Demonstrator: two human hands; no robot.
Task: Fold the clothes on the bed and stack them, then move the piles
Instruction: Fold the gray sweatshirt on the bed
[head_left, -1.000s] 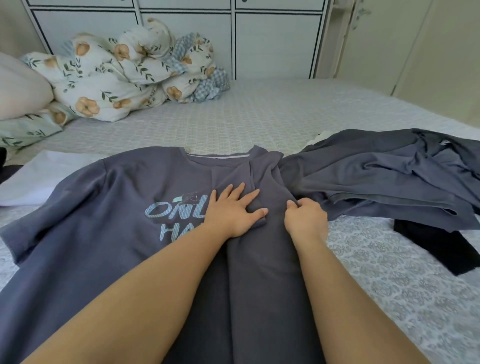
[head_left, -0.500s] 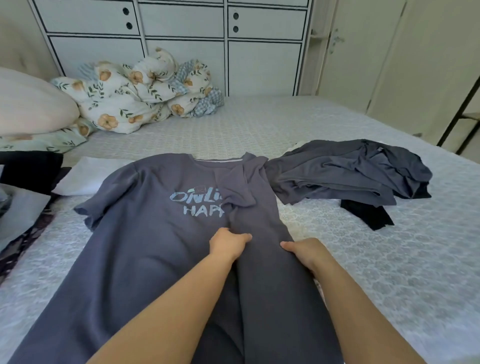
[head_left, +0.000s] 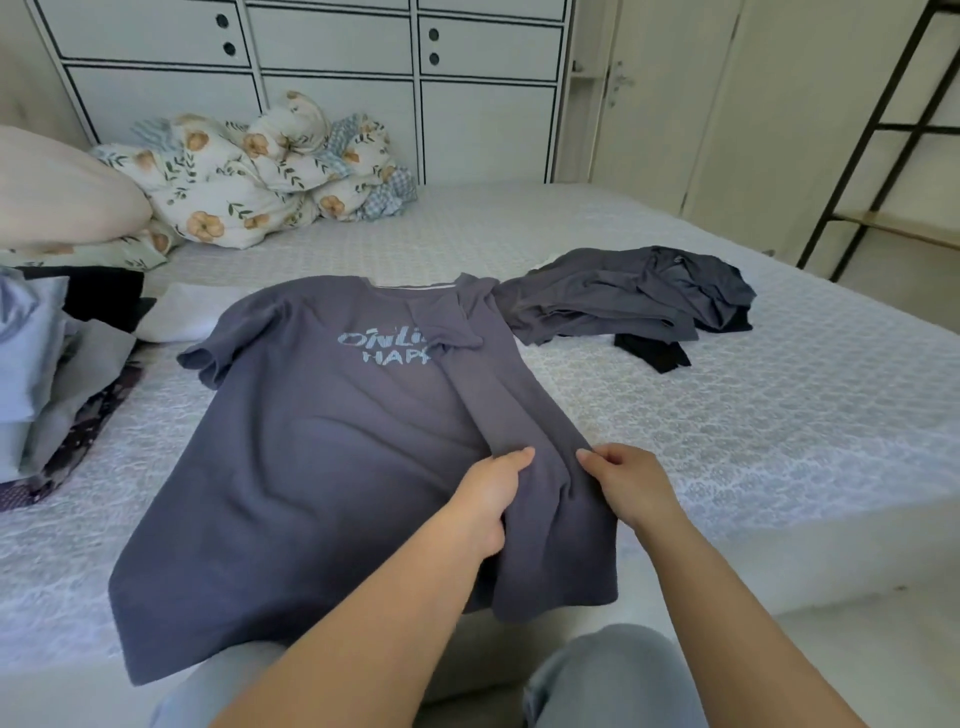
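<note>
Grey-blue cotton: the T-shirt lies flat, print side up, on the bed, collar far, hem near and hanging over the bed's near edge.
Long axis: far to near, straight toward the person.
Fold state: the right side is already turned in as a long strip, with the sleeve tucked over the print; the left sleeve is spread out.
Left hand: pinching the strip's inner edge, fingers closed on cloth.
Right hand: curled on the strip's outer edge; whether it truly grips, I cannot tell.
Nearer hand: the left one, for the unfolded left side.
Other clothes: a crumpled dark pile far right; folded stacks at left.
</note>
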